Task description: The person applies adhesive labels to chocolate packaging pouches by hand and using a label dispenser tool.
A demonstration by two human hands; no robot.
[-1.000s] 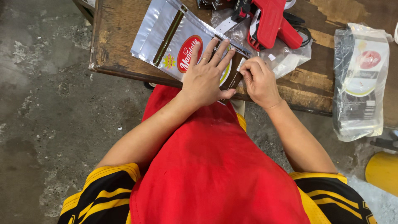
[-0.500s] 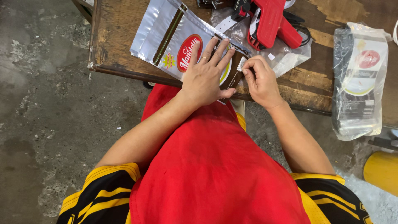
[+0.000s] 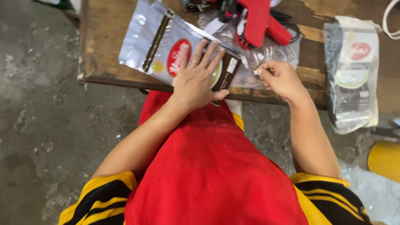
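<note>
The left hand lies flat, fingers spread, pressed on the lower right end of a silver plastic pouch with a red oval label, in the upper middle of the frame. The pouch lies on a worn wooden table, and its long axis runs diagonally from the upper left down to the lower right, where the dark sealed end reaches the table's near edge under the palm. The right hand is just to the right of this end, apart from the pouch, with fingertips pressed together on something small and pale; what it is I cannot tell. It rests over a clear plastic bag, below a red tagging gun. So the pouch end lies to the left of the right hand, near it. At the right edge lies another stack of packed pouches.
</note>
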